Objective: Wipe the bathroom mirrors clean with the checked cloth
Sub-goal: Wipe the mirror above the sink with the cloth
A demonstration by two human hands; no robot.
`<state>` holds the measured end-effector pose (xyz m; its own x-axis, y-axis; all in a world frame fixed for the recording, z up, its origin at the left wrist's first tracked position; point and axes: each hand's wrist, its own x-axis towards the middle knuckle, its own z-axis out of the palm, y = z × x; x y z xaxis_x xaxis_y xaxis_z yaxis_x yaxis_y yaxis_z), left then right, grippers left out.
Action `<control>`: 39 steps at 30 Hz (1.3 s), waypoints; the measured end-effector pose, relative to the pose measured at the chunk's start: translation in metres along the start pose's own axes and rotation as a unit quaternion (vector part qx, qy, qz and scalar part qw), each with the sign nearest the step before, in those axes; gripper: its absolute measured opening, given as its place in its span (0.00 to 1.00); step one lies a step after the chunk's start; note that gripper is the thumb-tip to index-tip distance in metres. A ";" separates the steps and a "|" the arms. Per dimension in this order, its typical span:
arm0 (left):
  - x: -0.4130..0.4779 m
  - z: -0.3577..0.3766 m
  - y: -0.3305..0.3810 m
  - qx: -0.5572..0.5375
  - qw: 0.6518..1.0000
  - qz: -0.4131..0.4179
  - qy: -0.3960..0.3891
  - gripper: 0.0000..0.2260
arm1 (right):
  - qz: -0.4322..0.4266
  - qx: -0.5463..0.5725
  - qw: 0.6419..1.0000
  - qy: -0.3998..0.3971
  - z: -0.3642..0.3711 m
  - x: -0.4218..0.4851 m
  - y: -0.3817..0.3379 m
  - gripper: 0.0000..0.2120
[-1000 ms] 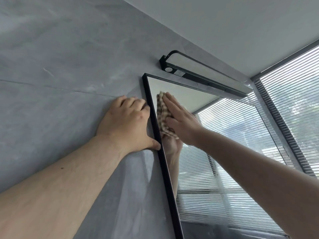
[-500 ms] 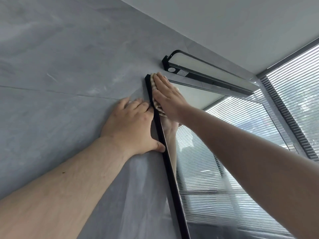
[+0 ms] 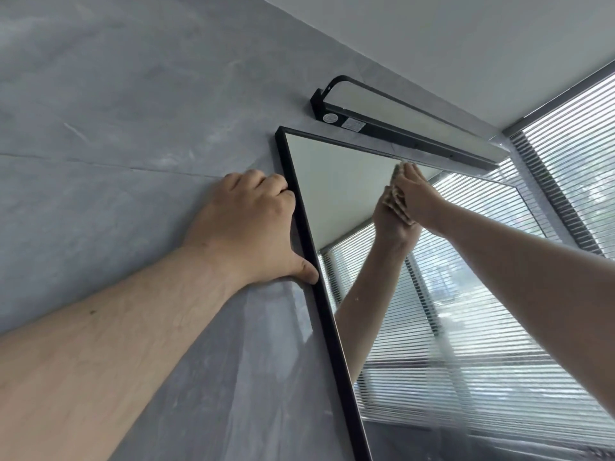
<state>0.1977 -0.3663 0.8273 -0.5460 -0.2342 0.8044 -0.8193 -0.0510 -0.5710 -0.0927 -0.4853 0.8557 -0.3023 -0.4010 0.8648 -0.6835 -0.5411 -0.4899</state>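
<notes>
While my right hand's fingers (image 3: 414, 174) lie straight and together, pressing the checked cloth (image 3: 396, 199) flat against the mirror (image 3: 339, 194) just under its top edge, my left hand (image 3: 246, 227) braces on the wall (image 3: 116, 144) – fingers seemingly curled at the black frame (image 3: 319, 294). Wiping is mid-pass – next, sweep along toward the far corner.

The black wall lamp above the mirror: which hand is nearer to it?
Right. The right hand presses the checked cloth on the glass just below the black wall lamp; the left hand rests lower, beside the mirror's black frame.
</notes>
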 end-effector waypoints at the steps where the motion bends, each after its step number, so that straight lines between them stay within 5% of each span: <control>1: 0.000 0.000 0.000 -0.001 1.000 -0.001 -0.001 0.53 | 0.025 0.034 0.999 0.025 -0.001 0.005 0.009 0.32; 4: -0.001 -0.001 0.000 -0.006 1.000 0.000 0.001 0.53 | 0.006 0.001 0.999 0.041 0.004 0.022 0.035 0.19; 9: -0.001 -0.001 0.000 -0.013 1.000 0.000 0.000 0.53 | -0.007 0.081 0.997 -0.007 0.011 0.011 0.007 0.33; 20: -0.003 0.002 0.000 -0.030 0.999 0.009 0.026 0.47 | -0.200 -0.044 0.976 -0.070 0.031 -0.080 -0.131 0.28; 39: -0.004 0.010 0.000 -0.058 0.996 0.005 0.067 0.42 | -0.151 -0.039 0.985 -0.069 0.038 -0.119 -0.124 0.28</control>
<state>0.2019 -0.3748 0.8225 -0.5662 -0.1018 0.8180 -0.8243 0.0651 -0.5624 0.0537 -0.3986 0.8094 0.0132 -0.3303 0.9438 -0.7789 -0.5952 -0.1975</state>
